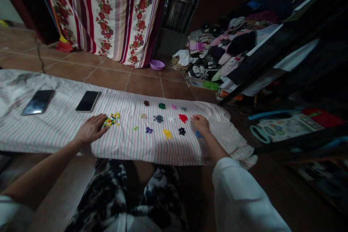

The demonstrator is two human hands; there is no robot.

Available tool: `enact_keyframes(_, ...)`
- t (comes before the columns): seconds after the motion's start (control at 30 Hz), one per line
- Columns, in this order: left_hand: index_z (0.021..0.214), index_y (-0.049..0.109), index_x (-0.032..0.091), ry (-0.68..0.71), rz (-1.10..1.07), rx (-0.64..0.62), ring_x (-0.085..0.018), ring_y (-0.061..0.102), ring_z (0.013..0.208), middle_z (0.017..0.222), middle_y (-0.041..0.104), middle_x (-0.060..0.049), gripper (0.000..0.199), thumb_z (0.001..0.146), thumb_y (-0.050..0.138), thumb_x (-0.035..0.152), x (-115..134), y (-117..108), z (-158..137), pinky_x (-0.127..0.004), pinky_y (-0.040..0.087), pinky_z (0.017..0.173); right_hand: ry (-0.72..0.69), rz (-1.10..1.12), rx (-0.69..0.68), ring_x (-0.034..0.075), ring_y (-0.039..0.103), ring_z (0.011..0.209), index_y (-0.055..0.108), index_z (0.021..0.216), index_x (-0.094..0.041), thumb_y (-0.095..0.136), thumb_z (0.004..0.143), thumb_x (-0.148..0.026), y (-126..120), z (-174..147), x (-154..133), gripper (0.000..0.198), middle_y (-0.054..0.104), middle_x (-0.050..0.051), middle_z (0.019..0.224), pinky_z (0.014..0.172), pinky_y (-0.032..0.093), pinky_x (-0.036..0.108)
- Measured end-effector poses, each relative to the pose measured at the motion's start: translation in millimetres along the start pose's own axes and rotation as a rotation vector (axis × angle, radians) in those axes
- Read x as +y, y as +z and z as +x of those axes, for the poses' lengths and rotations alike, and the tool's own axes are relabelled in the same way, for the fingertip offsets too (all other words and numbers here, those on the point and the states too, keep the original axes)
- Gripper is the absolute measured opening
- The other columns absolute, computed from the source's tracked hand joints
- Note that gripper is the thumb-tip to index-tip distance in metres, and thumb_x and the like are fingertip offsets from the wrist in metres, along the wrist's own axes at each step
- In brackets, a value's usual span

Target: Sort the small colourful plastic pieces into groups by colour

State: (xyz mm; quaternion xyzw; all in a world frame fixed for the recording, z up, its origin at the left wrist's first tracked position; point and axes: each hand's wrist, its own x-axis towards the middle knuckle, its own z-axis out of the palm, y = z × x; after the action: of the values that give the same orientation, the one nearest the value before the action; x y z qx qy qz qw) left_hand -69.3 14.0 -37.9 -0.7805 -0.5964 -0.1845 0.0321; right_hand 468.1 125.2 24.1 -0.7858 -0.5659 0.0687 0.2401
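Observation:
My left hand [92, 128] lies with its fingers stretched out at the edge of a mixed heap of small yellow, green, orange and white pieces [112, 119]. My right hand [200, 124] is closed in a pinch, just right of a pile of red pieces [183, 118]; whatever its fingertips may hold is too small to make out. Partly behind that hand are blue pieces [198, 134]. Other single-colour piles lie between the hands, among them black pieces [182, 131], yellow pieces [167, 133], dark grey pieces [158, 119] and green pieces [162, 106].
Two phones [88, 101] lie to the left on the striped cloth [130, 148]. Beyond the cloth's far edge, a purple basin [157, 65] sits on the tiled floor near a floral curtain [119, 18]. Heaped clothes [217, 49] and a dark slanted post stand at the right.

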Motion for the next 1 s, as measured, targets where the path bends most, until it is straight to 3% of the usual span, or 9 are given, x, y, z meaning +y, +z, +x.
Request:
enact_keyframes(0.13,0.127,0.051,0.011,0.017,-0.003,-0.002,-0.028,0.046,0.129,0.134,0.054,-0.017,0.06,0.089,0.035,0.055,-1,0,0,-0.045,0.035,0.109,-0.143,0.035,-0.071,0.016,0.064,0.087,0.072,0.094,-0.018,0.052,0.079,-0.016,12,-24,-47,0.025,0.072,0.005,0.092,0.08,0.046,0.025)
enact_keyframes(0.33,0.126,0.051,0.013,0.022,0.002,0.024,-0.028,0.047,0.128,0.133,0.055,-0.016,0.057,0.089,0.035,0.054,-1,0,0,-0.045,0.036,0.107,-0.52,0.151,-0.22,0.014,0.062,0.093,0.071,0.096,-0.02,0.047,0.084,-0.012,55,-88,-118,0.028,0.07,0.004,0.1,0.086,0.045,0.025)
enact_keyframes(0.5,0.124,0.051,0.014,0.052,-0.004,0.039,-0.028,0.048,0.127,0.13,0.057,-0.016,0.055,0.089,0.036,0.053,-2,0,-1,-0.045,0.038,0.106,-0.763,0.101,-0.316,0.016,0.059,0.098,0.069,0.103,-0.02,0.046,0.089,-0.014,82,-138,-159,0.027,0.067,0.006,0.105,0.09,0.043,0.028)
enact_keyframes(0.7,0.123,0.051,0.014,0.073,-0.002,0.051,-0.029,0.05,0.125,0.128,0.058,-0.016,0.054,0.088,0.035,0.054,-7,4,0,-0.046,0.039,0.105,-0.877,-0.057,-0.348,0.017,0.054,0.099,0.068,0.103,-0.02,0.042,0.092,-0.01,100,-157,-176,0.03,0.065,0.006,0.102,0.091,0.04,0.029)
enact_keyframes(1.0,0.121,0.052,0.012,0.079,-0.013,0.044,-0.031,0.05,0.124,0.127,0.058,-0.018,0.057,0.087,0.035,0.055,-7,3,1,-0.047,0.04,0.104,-0.871,-0.174,-0.343,0.017,0.05,0.093,0.065,0.097,-0.02,0.041,0.092,-0.008,98,-167,-178,0.027,0.058,0.005,0.097,0.082,0.042,0.027)
